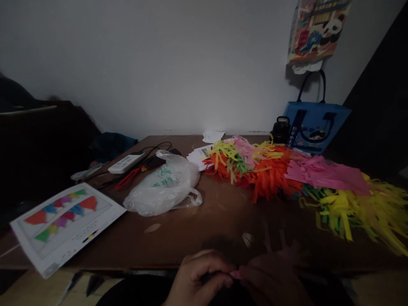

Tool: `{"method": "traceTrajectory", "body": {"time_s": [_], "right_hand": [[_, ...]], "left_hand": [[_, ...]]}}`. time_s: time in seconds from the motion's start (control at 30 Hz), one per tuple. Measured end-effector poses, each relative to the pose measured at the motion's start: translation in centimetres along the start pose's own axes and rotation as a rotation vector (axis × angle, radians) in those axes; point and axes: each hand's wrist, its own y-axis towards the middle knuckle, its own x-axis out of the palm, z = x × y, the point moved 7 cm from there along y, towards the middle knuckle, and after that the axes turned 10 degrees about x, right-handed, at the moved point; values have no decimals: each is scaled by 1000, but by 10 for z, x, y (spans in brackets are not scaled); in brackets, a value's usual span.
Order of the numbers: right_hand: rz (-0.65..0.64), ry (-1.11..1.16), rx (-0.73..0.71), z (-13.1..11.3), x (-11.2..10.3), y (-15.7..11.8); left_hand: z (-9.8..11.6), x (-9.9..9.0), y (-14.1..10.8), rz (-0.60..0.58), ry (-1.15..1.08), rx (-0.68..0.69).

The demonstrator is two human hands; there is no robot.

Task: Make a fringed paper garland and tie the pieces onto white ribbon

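Observation:
At the table's front edge, my left hand (202, 276) is closed, its thumb and fingers pinching one end of a piece of pink fringed paper (236, 275). Just right of it, my right hand (270, 274) is blurred by motion and dim, with its fingers closed on the same piece. Faint pink strips show behind the right hand; how the paper is twisted or folded between the fingers is hidden.
Bunches of orange fringed paper (274, 174), pink fringed paper (331, 174) and yellow fringed paper (366, 208) lie on the right of the brown table (204, 229). A plastic bag (165, 187), printed sheet (66, 225) and white remote (126, 162) lie left; a blue bag (318, 123) stands behind.

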Motion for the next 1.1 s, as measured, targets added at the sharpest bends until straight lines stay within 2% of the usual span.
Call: {"method": "traceTrajectory", "body": {"time_s": [0.3, 0.47, 0.67, 0.87, 1.03, 1.1], "right_hand": [[-86, -1, -40, 3, 9, -8], [-28, -14, -33, -4, 2, 0], [70, 32, 46, -5, -1, 11], [-21, 114, 92, 3, 11, -3], [-73, 51, -17, 3, 19, -15], [-61, 59, -9, 4, 20, -14]], "left_hand": [[1, 2, -1, 10, -28, 2], [0, 1, -1, 8, -1, 3], [-2, 2, -4, -27, 8, -11], [-1, 1, -6, 5, 48, -2], [0, 4, -6, -23, 24, -8], [-1, 4, -6, -27, 24, -13]]}}
